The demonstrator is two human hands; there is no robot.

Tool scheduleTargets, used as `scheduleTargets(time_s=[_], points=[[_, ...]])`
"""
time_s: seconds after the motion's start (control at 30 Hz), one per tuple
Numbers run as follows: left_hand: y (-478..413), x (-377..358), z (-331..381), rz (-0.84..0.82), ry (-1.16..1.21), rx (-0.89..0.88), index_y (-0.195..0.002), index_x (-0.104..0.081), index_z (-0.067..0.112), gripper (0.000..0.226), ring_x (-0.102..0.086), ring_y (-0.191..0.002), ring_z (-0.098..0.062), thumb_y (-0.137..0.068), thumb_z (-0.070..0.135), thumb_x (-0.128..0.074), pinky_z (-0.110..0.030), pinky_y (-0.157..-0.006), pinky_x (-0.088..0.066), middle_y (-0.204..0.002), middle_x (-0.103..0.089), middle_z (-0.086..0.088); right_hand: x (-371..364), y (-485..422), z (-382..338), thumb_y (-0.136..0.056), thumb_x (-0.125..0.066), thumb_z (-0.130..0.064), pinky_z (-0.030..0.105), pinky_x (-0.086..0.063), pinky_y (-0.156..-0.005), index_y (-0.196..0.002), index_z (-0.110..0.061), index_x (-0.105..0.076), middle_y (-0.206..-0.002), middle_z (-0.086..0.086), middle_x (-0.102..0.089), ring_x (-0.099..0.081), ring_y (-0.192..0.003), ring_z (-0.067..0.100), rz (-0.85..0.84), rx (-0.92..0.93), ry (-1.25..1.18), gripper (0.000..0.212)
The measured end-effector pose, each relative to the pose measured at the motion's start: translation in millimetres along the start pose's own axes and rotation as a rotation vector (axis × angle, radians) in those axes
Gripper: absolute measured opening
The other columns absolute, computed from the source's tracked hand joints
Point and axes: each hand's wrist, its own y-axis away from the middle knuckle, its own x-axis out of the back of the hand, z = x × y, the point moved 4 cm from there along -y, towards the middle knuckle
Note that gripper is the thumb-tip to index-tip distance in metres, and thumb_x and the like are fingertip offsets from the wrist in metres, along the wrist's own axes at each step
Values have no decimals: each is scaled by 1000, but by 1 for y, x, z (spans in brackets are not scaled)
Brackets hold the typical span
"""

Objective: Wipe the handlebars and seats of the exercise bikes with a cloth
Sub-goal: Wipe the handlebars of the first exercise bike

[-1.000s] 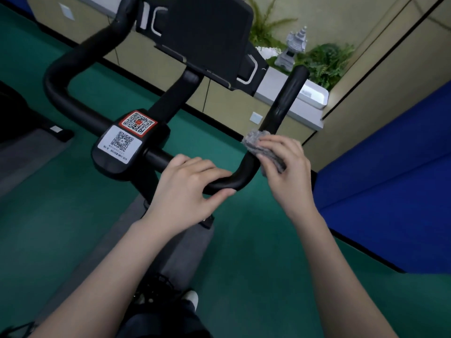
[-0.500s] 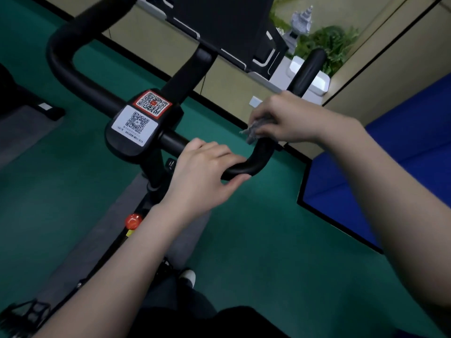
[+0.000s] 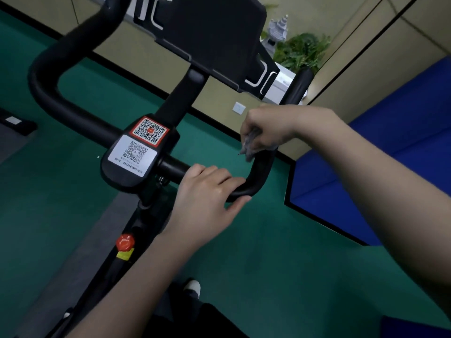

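A black exercise-bike handlebar (image 3: 61,106) loops across the view, with a centre clamp carrying two QR-code stickers (image 3: 139,152). My left hand (image 3: 207,203) grips the lower bend of the right-hand bar. My right hand (image 3: 268,128) is curled round the upright part of that same bar, higher up, with a grey cloth (image 3: 250,146) bunched between fingers and bar. The bar's tip (image 3: 300,86) sticks out above my right hand. The seat is out of view.
A black tablet holder (image 3: 212,35) stands above the clamp. A red knob (image 3: 125,242) sits on the frame below. Green floor surrounds the bike, a blue mat (image 3: 390,172) lies to the right, and a planter with a stone ornament (image 3: 278,28) stands by the beige wall.
My right hand with the cloth has slid up the right bar and turned over to wrap it from above. My left hand has kept its grip on the bend.
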Motion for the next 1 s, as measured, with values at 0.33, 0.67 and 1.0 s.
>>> scheduleTargets(time_s=[0.33, 0.67, 1.0], points=[[0, -3, 0, -23, -10, 7, -95, -72, 24, 25, -59, -71, -18, -84, 43, -60, -31, -73, -38, -78, -64, 8, -58, 58, 23, -86, -66, -3, 14, -36, -84, -104, -9, -72, -97, -10, -62, -50, -98, 19, 952, 45, -425, 20], [-7, 1, 8, -127, -72, 61, -98, -72, 21, 37, -62, -74, -19, -87, 49, -51, -35, -73, -45, -80, -67, 8, -126, 51, 13, -88, -60, 3, 34, -48, -98, -110, -10, -65, -110, 4, -63, -58, -111, 26, 1497, -221, -1287, 26], [-33, -21, 33, -149, -166, 223, -125, -60, 21, 51, -66, -66, -24, -83, 51, -58, -32, -52, -48, -84, -70, 4, -142, 21, 24, -93, -55, -1, 45, -50, -98, -104, -17, -68, -108, 10, -70, -65, -106, 27, 1436, -385, -2105, 23]])
